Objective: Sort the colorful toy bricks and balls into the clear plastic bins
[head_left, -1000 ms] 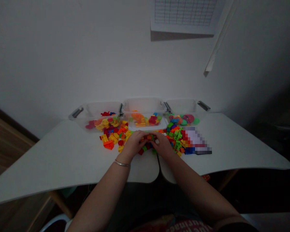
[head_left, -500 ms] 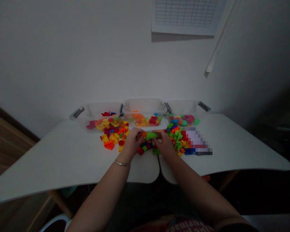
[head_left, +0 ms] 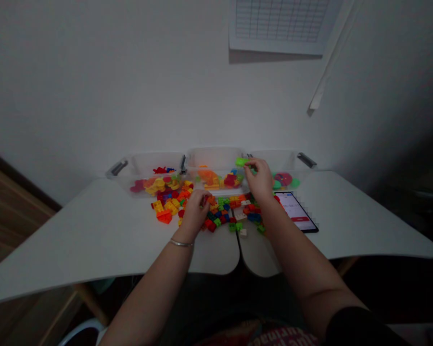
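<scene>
Right hand pinching a green plastic brick, one end behind fingertips

Right hand lifted away from the centre, now up at the rims between middle clear bin and right clear bin, green brick pinched at the fingertips. Left hand now well apart from it. Loose bricks thinned out beside the phone, spread toward the centre. Lit phone screen now unblurred
</scene>
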{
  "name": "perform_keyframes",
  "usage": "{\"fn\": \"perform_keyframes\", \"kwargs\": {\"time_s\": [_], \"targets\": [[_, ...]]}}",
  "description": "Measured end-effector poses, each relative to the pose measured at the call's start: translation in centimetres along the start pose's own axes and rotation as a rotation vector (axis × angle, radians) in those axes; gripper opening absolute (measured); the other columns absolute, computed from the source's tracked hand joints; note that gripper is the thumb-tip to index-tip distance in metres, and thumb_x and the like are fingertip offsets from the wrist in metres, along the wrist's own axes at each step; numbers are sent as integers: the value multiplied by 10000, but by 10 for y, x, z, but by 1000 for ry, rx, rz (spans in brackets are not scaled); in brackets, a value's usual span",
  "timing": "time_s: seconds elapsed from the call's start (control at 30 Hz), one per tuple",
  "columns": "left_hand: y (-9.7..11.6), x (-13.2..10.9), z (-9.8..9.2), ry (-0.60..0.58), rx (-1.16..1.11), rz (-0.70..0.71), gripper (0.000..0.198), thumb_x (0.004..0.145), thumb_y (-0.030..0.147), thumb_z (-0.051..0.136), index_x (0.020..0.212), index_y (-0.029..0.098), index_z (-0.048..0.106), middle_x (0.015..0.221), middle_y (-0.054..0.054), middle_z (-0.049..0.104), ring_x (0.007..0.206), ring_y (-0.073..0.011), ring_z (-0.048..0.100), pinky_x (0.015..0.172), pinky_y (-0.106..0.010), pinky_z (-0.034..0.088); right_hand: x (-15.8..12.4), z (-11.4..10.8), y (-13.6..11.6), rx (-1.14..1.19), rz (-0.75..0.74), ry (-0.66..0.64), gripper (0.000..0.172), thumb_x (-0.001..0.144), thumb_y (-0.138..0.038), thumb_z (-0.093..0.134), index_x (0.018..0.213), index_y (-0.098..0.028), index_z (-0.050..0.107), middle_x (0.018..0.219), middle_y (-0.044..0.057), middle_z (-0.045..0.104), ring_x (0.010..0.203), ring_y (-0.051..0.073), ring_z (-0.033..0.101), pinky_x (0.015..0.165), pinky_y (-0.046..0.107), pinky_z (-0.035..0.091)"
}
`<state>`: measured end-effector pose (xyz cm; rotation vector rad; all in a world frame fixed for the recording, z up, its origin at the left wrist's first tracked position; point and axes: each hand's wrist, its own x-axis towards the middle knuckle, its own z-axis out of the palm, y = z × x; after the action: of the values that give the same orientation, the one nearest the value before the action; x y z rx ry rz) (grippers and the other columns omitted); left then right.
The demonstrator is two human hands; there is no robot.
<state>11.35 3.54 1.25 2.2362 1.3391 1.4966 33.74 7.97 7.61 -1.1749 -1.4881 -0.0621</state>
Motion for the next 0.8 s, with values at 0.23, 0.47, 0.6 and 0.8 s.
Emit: {"fn": "perform_keyframes", "kwargs": {"time_s": [0.23,0.47,0.6,0.8], "targets": [[1,1,-1,-17,16,23,232,726,42,498,882,201,565,843,-18,580,772,-149,551,706,-285,489,7,13,-6,-265,13,-143,202,857,-281,553,983,-181,676,978,124,695,1017,300,576,959,492,413],[0,2,-1,-23,6,21,214,741,54,510,885,199,573,823,-16,579,754,-144,556,698,-282,501,0,20,-10,-289,-123,-210,175,850,-286,567,913,-185,695,961,123,709,1143,337,497,1090,602,250],[0,2,-1,-10,0,14,199,754,66,522,889,201,580,838,-21,590,766,-146,566,711,-288,512,-1,16,-8,-226,-115,-241,236,806,-244,606,1025,-184,671,1059,126,688,1196,340,461,1086,584,285],[-3,0,0,17,-30,-41,211,753,68,543,912,200,587,876,-23,616,789,-144,589,712,-279,520,-24,5,-27,-85,-109,-132,347,836,-226,521,1174,-172,577,1204,126,620,1190,288,496,1076,487,353]]}}
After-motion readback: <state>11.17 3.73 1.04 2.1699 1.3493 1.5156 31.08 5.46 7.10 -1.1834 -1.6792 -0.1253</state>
